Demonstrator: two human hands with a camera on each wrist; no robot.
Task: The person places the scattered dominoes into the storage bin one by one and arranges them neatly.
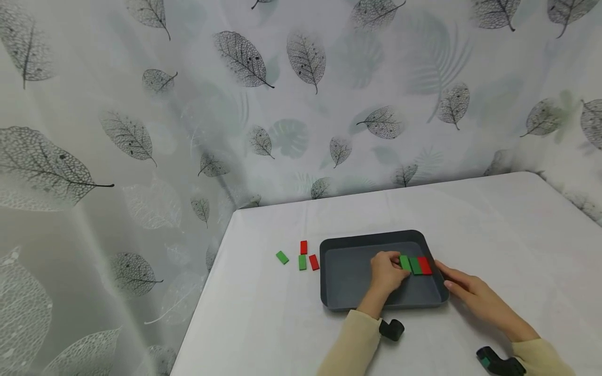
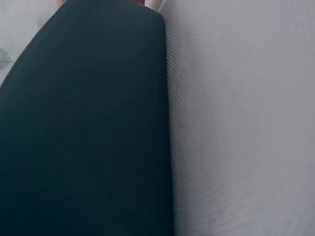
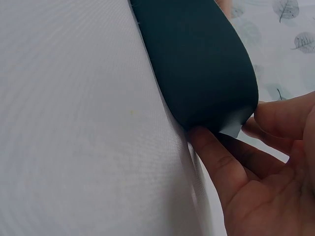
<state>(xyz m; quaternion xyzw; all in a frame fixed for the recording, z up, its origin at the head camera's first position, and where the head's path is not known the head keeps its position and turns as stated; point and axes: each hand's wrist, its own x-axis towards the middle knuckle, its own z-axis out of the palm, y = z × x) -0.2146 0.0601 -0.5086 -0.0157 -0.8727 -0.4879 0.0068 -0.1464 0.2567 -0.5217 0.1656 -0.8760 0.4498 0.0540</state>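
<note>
Left fingers [image 1: 391, 256] pinch a green tile [image 1: 405, 262].

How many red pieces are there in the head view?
3. The first red piece is inside the tray, near its right side. The second red piece and the third red piece lie left of the tray. The left hand might hide others.

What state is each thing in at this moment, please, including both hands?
Tray: open side up on the table.
Leftmost green tile: pinched; lifted or not, unclear.
Middle green tile: flat in the tray.
Red tile beside it: flat in the tray.
Left hand: curled, pinching the leftmost green tile.
Right hand: fingers extended, touching the tray's right side.
Two loose green tiles: flat, left of the tray.
Two loose red tiles: flat there too.
</note>
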